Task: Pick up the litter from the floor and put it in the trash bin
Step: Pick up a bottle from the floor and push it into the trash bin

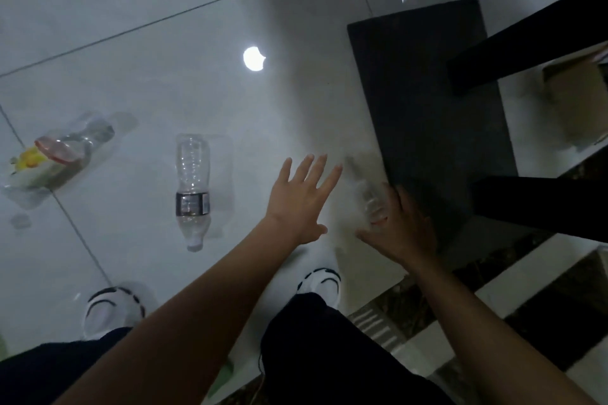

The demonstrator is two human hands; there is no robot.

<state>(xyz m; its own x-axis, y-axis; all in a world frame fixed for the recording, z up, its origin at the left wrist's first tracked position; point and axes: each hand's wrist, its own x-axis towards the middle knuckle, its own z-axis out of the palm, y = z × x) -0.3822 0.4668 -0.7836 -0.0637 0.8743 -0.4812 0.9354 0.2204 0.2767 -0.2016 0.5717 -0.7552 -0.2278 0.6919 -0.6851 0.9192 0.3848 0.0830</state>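
Fingers [316,171] of my left hand [297,204] spread apart above the floor [164,59], and I cannot tell whether my right hand [401,230] grips the blurred clear bottle [367,194] beside the dark mat [427,92], so a glancing touch could roll it away.

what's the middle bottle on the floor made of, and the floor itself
Middle bottle: probably thin clear plastic; its ribbed body is see-through. Floor: looks like glossy glazed tile; grout lines cross it, and a light reflection shows sharply.
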